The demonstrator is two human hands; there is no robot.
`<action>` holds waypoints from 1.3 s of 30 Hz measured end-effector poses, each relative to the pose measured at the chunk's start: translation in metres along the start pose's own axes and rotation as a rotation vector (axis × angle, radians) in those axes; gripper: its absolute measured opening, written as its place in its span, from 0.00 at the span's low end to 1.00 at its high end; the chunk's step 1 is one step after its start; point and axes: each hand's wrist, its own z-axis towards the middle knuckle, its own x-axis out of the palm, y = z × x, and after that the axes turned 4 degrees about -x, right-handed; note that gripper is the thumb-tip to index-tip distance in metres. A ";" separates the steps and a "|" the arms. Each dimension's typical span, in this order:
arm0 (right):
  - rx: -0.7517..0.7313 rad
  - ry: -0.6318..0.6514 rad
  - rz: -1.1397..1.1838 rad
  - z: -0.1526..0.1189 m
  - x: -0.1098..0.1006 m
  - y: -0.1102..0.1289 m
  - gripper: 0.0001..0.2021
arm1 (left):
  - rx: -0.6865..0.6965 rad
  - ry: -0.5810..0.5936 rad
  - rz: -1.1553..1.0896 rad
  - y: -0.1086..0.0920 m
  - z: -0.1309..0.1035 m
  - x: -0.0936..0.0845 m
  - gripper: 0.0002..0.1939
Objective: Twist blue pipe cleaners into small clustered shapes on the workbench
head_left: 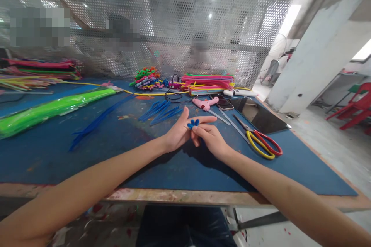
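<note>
A small blue looped piece (192,124), fuzzy like pipe cleaner, is held between my hands above the blue mat (162,166). My left hand (180,132) has its thumb raised and its index finger stretched out to the right, with the piece resting against its fingers. My right hand (212,139) pinches the lower edge of the piece with thumb and fingertips. Just beyond my hands lie bent blue pipe cleaners (162,112). Longer straight blue ones (100,121) lie to the left.
Scissors (261,142), a dark glass panel (261,114), a pink glue gun (205,103) and a phone (224,103) lie at the right. A green packet (55,110) is at the left. Coloured bundles (207,83) stand before a perforated metal screen (162,19).
</note>
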 end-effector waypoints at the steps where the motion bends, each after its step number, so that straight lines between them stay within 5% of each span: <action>1: -0.006 -0.002 0.009 0.000 0.000 0.000 0.16 | -0.003 -0.005 -0.014 0.000 0.000 0.000 0.46; 11: -0.003 -0.063 -0.030 0.003 -0.002 -0.005 0.18 | -0.060 -0.017 -0.140 0.001 0.008 -0.006 0.42; 17: 0.000 -0.096 -0.020 0.004 -0.006 -0.005 0.21 | -0.002 -0.126 -0.092 0.012 0.012 -0.013 0.21; 24: 0.426 -0.097 0.483 0.007 -0.019 0.001 0.19 | 0.005 -0.195 -0.259 0.009 0.015 -0.028 0.16; 31: 0.606 -0.002 0.835 0.007 -0.036 0.005 0.30 | -0.131 -0.049 -0.547 0.007 0.016 -0.046 0.34; 39: 0.635 0.098 0.881 0.005 -0.037 0.005 0.37 | -0.242 0.093 -0.558 0.010 0.015 -0.046 0.47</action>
